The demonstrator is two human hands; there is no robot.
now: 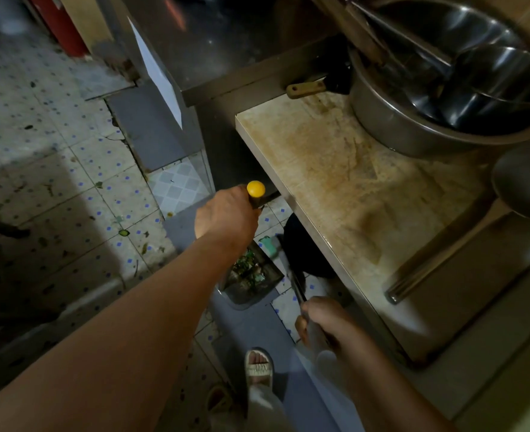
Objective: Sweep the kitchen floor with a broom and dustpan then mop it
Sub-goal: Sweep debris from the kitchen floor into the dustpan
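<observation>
My left hand [226,218] grips the dark upright handle of the dustpan, whose yellow end cap [255,188] sticks out above my fingers. The metal dustpan [251,280] rests on the tiled floor below that hand and holds green scraps and debris. My right hand [322,322] grips the broom handle [298,286]. The dark broom head [304,244] lies just right of the pan, partly under the counter edge. Bits of litter dot the speckled floor tiles [70,182] to the left.
A stained counter [335,182] runs along the right, carrying a large steel basin [438,98] with bowls, a ladle [444,244] and a wooden-handled tool [310,88]. A steel cabinet [170,88] stands ahead. My sandalled foot [259,366] is below the pan.
</observation>
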